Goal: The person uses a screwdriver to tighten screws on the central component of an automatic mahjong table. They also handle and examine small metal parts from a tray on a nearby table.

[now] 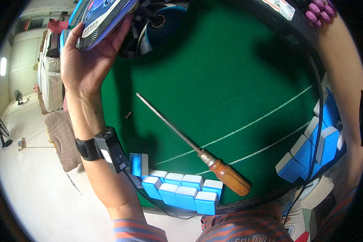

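Observation:
My left hand (88, 66) is raised at the upper left, its thumb and fingers closed round the edge of a tilted blue panel (105, 20) with a dark rim. Beside it, a dark opening in the green tabletop shows a blue round part (169, 26) and some mechanism. A screwdriver (175, 133) with a wooden handle lies diagonally on the green cloth (230, 80). Left of its tip rests a small screw (128, 115). My right forearm (343, 68) reaches up along the right edge, past purple beads (320, 13); the right hand itself is out of sight.
Blue-and-white mahjong tiles (185, 195) line the near edge, and more tiles (310, 149) are stacked at the right. A black cable (316, 141) runs down the right side. Off to the left are fans (2, 131) and a brown cloth (64, 139).

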Demonstrator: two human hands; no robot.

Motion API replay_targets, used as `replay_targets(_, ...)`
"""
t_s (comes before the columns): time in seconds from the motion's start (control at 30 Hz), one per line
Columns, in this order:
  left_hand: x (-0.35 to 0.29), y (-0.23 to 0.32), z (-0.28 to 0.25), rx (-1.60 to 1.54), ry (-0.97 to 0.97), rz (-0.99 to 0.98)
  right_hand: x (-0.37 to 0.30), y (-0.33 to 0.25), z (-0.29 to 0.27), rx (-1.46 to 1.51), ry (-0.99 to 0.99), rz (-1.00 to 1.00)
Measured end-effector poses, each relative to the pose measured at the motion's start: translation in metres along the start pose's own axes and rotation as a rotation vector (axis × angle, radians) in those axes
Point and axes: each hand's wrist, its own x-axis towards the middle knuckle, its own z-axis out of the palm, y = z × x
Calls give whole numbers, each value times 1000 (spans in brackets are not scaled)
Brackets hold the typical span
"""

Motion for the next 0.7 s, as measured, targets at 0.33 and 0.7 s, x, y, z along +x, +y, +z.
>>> replay_targets(0.33,0,-4,8,42,38,13,11,9,-12,60,-57,-16)
replay_targets(0.7,1,-7,13,141,90,71,8,10,-12,53,-115,11)
